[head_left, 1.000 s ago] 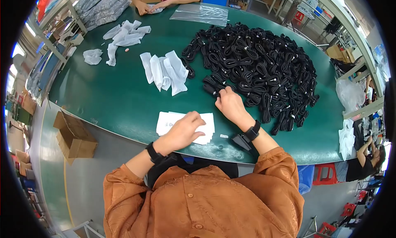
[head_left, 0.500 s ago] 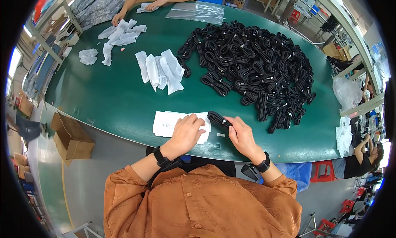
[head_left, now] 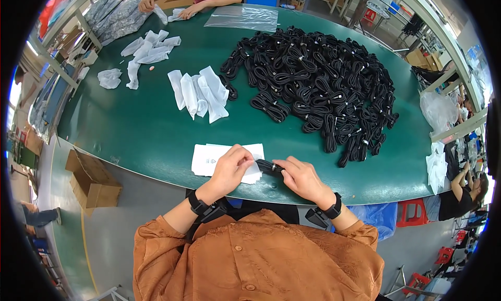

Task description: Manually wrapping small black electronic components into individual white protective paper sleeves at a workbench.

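A bundled black cable (head_left: 267, 166) is pinched by my right hand (head_left: 301, 178) near the table's front edge. Its left end meets the opening of a white bag on top of a stack of flat white bags (head_left: 204, 160). My left hand (head_left: 230, 168) rests over that stack, thumb and fingers pinching the edge of the top bag. How far the cable reaches into the bag is partly hidden by my fingers. Beyond my hands lie several filled white bags (head_left: 201, 95) and a large heap of bundled black cables (head_left: 313, 81).
Across the green table (head_left: 130, 128), a co-worker's hands (head_left: 190, 11) handle white bags beside another bag pile (head_left: 151, 50). A clear plastic sheet (head_left: 242, 19) lies at the far edge. On the floor at left stands an open cardboard box (head_left: 96, 183); a red stool (head_left: 412, 214) is at right.
My right hand has moved the cable left, to the bag opening. My left hand now pinches the top bag's edge. The co-worker's one hand has lifted a white bag away from the pile.
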